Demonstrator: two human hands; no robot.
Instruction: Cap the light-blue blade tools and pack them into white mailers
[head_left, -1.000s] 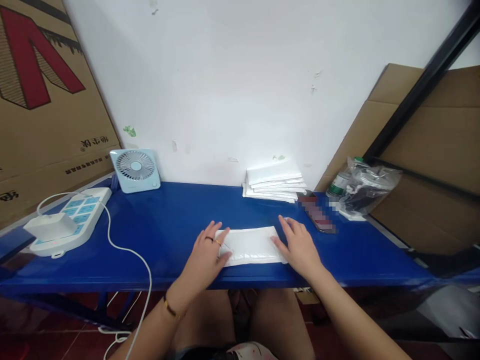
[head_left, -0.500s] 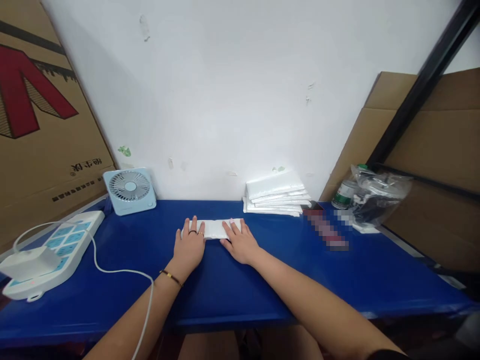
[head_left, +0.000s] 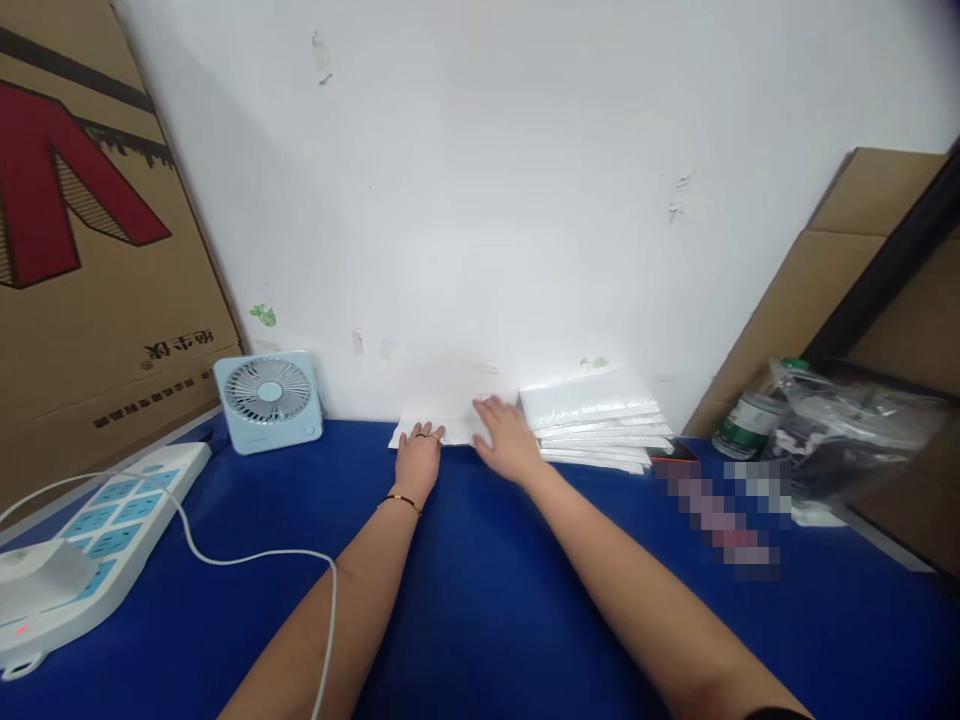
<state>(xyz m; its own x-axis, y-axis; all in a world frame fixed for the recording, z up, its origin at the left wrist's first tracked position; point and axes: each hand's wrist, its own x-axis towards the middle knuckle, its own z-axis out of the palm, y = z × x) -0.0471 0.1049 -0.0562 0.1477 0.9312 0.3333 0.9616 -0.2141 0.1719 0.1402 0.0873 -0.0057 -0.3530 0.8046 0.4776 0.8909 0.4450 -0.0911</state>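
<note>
Left hand [head_left: 418,457], right hand [head_left: 511,442] — splayed flat on white packet [head_left: 454,430] — stack [head_left: 592,412] just alongside.

a small pale blue fan [head_left: 268,398] stood on the blue table [head_left: 480,600] against the white wall [head_left: 480,200]. a white power strip [head_left: 112,515] lay at the left, with a charger [head_left: 37,575] on it and a cable [head_left: 247,556] trailing off. a stack of white packets [head_left: 600,425] sat by the wall, and a bottle [head_left: 742,425] and a plastic bag [head_left: 855,440] were further right.

Blue table [head_left: 480,600]: left hand [head_left: 418,457] and right hand [head_left: 510,442] flat on white packet [head_left: 450,428] at the wall, beside white packet stack [head_left: 596,418]; fan [head_left: 268,398], power strip [head_left: 90,540].
</note>
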